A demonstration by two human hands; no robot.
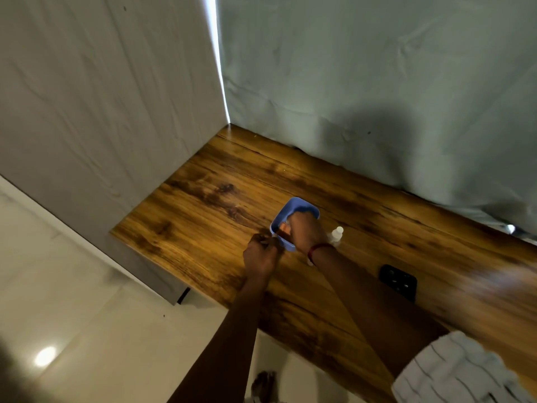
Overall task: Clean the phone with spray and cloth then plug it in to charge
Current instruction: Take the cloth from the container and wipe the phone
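A black phone lies flat on the wooden table, camera side up, to the right of my right forearm. A small white spray bottle stands just right of my right wrist. A blue plastic basket sits mid-table. My right hand reaches down into it, its fingers hidden, beside something orange inside. My left hand pinches the basket's near-left rim.
Grey cloth hangs behind and to the left of the table, meeting at the far corner. The table's left and near edges drop to a pale tiled floor. Bare wood spreads left of the basket.
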